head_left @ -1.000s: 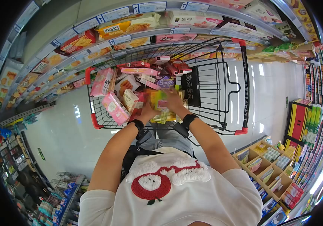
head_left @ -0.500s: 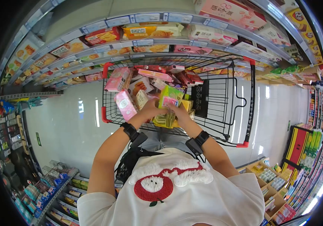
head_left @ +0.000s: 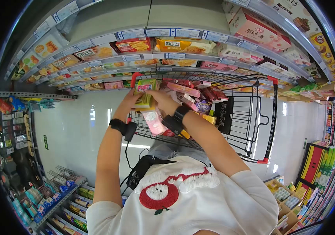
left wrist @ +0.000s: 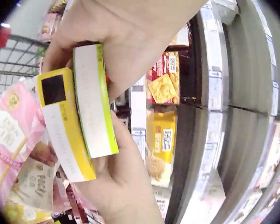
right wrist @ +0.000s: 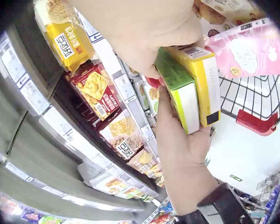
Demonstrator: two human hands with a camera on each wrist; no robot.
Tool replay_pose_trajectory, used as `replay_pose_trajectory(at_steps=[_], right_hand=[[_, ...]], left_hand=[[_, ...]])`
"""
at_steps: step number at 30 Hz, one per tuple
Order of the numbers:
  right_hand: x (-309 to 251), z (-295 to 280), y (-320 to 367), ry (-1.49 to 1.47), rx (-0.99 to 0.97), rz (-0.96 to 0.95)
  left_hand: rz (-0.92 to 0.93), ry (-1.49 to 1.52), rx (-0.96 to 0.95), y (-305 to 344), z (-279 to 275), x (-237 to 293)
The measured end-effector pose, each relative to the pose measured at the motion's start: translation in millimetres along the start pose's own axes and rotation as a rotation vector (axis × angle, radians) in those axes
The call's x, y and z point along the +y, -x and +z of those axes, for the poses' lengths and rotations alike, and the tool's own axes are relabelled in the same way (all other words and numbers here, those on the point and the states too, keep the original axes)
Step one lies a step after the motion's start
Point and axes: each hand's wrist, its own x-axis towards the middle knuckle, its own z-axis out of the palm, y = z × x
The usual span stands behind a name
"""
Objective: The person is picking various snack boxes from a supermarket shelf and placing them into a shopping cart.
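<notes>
A green Pretz snack box (head_left: 145, 87) and a yellow box (left wrist: 67, 135) are pressed flat together, held between both hands above the left end of the shopping cart (head_left: 243, 105). My left hand (head_left: 127, 105) grips the pair from the left. From the other side, my right hand (head_left: 163, 102) clasps them, its fingers round the edge. In the right wrist view, the green box (right wrist: 178, 84) stands nearest the right palm. Just below the hands lies a pink package (head_left: 154, 122) in the cart. A purple Sinky package (head_left: 202, 106) lies further right among red and pink boxes.
Shelves of biscuit packs (head_left: 185, 44) with price labels run along the far side, close to the cart's far rim. A red corner bumper (right wrist: 256, 122) marks the cart's end. Divided wooden bins (head_left: 282, 196) stand at the lower right, and wire racks (head_left: 60, 180) at lower left.
Both hands have carried the green and yellow boxes from the cart's near middle up to its far left corner. In view, the cart has shifted right and the purple package is uncovered.
</notes>
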Motion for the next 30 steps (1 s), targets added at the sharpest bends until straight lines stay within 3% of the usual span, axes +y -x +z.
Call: replay_pose_trajectory(at_steps=[1,3,5,11,12,15,16,18,19,20,22,23,26,29,30], right_hand=[[9,-1,-6,0.081,-0.011,-0.065],[26,-4,-17,0.243,-0.017,-0.197],[35,-5,-24,0.202,-0.007,-0.109],[37,-23,-36,-0.188,0.062,0.472],[41,-27,-32,-0.148,0.081,0.430],[76,-52,-12,-0.030,0.129,0.306],[86,-70,-5,0.361,0.100,0.282],[74,-70,39,0.796,0.327,-0.003],[66,-65,64,1.007,0.445,-0.148],[58,-65,81,1.121,0.546,-0.178],[48,-67,103,1.350,0.753,-0.240],[56,-72,106,1.224,0.719,-0.111],[80,-90,114,0.913,0.579,0.190],[78,-86,112,0.760,0.442,0.323],[80,-85,110,0.717,0.425,0.369]], left_hand=[[-0.124,-0.036,0.032,11,-4,16],[-0.168,-0.153,-0.005,19,-7,37],[-0.206,-0.133,-0.056,-3,-20,24],[-0.090,-0.349,0.212,3,-14,19],[-0.045,-0.374,0.204,5,-16,11],[0.186,-0.415,0.541,20,-15,-29],[0.220,-0.210,0.523,23,-13,-48],[0.285,0.191,0.472,29,-11,-86],[0.118,0.312,0.420,50,6,-81],[-0.046,0.433,0.366,67,25,-71],[-0.174,0.307,0.147,59,34,-88],[-0.234,0.243,0.035,49,39,-97],[-0.180,-0.022,0.437,12,62,-128],[-0.228,0.286,0.018,-1,62,-127],[-0.214,0.296,-0.036,0,63,-124]])
